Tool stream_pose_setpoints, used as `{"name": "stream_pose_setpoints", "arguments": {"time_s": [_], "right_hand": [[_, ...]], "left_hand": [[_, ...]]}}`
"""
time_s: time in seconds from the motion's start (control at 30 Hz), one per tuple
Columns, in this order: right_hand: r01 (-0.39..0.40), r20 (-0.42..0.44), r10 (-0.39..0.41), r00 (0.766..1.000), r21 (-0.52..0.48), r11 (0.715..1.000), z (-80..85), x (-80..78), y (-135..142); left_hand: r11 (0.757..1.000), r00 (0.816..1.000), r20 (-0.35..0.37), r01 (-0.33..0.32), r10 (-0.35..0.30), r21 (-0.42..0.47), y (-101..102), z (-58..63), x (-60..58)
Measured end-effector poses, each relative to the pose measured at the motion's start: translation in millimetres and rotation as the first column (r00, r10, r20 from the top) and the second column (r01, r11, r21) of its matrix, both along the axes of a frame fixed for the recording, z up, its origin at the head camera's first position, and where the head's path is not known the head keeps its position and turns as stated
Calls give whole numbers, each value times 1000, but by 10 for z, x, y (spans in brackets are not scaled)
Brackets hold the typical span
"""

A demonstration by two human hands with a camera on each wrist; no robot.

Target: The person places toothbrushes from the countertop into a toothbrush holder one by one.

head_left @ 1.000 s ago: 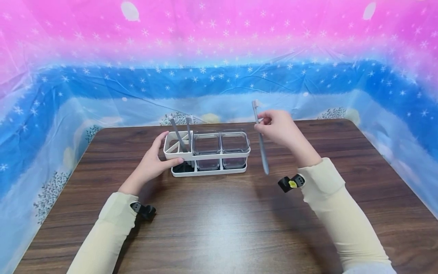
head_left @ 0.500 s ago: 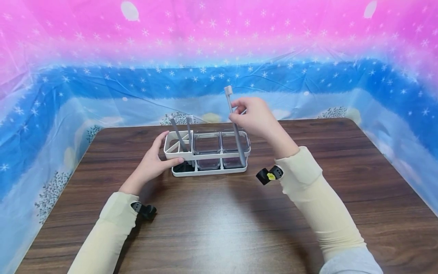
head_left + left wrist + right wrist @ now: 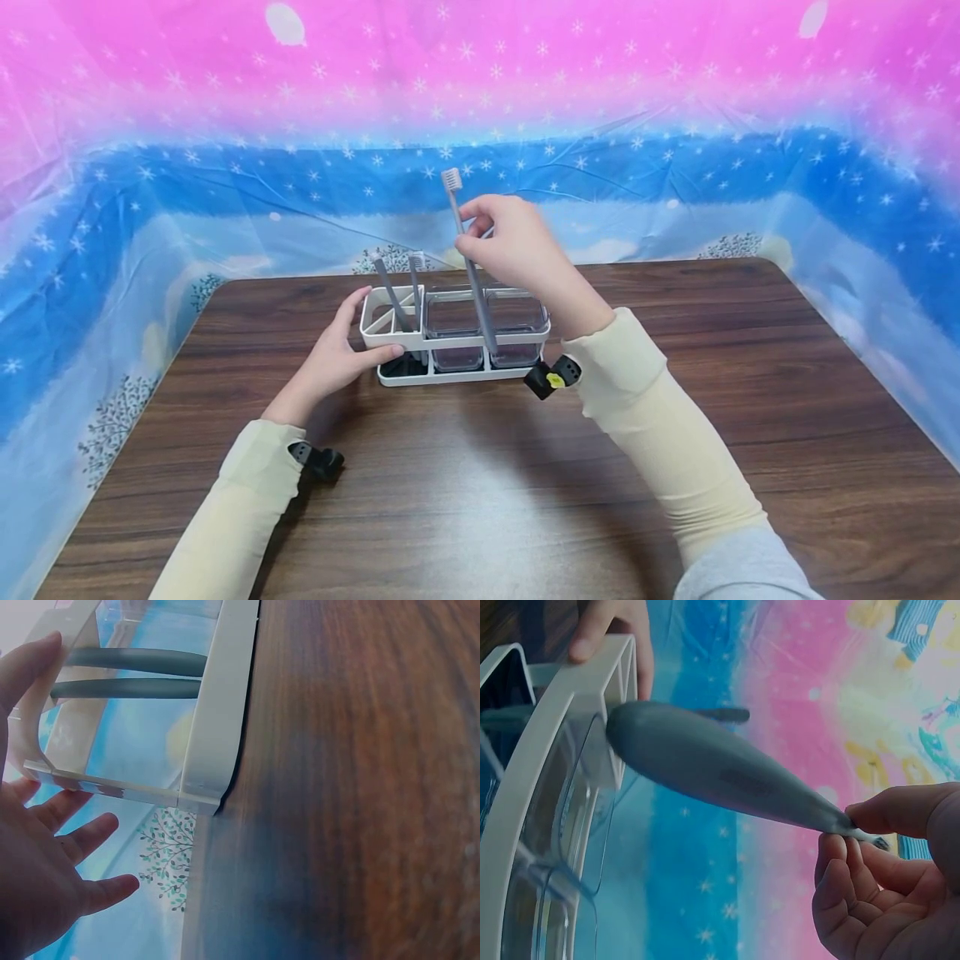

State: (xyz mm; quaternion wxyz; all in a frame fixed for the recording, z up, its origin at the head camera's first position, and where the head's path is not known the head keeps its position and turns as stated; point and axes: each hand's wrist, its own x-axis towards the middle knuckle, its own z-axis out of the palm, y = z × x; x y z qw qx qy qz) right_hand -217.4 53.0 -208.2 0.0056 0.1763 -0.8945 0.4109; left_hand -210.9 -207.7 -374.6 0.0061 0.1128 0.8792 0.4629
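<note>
My right hand pinches a grey toothbrush between thumb and fingers just below its head, bristles up. Its thick handle end hangs in front of the clear cups in the head view; up close in the right wrist view, the handle slants toward the holder. My left hand grips the left end of a white toothbrush holder, thumb along the front and fingers behind. The left wrist view shows the other fingers spread apart. Two grey toothbrushes, one leaning and one more upright, stand in the divided left section.
Two clear cups, one in the middle and one at the right, sit in the holder. It stands toward the back of a dark wooden table. A snowflake-printed cloth hangs behind and around the table.
My right hand has carried the toothbrush left and upward, from right of the holder to over its cups. The left hand and the holder have stayed in place.
</note>
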Motion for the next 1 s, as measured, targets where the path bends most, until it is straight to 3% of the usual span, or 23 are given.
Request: {"name": "stream_pose_setpoints", "arguments": {"time_s": [0.37, 0.67, 1.0], "right_hand": [[-44, -44, 41, 998, -72, 996, 26, 66, -252], [-53, -165, 24, 986, -172, 984, -15, 130, -366], [-69, -214, 12, 977, -258, 964, -63, 144, -442]], "left_hand": [[1000, 1000, 2, 7, -7, 22, 8, 1, 5], [1000, 1000, -1, 6, -6, 27, 12, -3, 4], [1000, 1000, 0, 4, -4, 25, 3, 0, 0]]}}
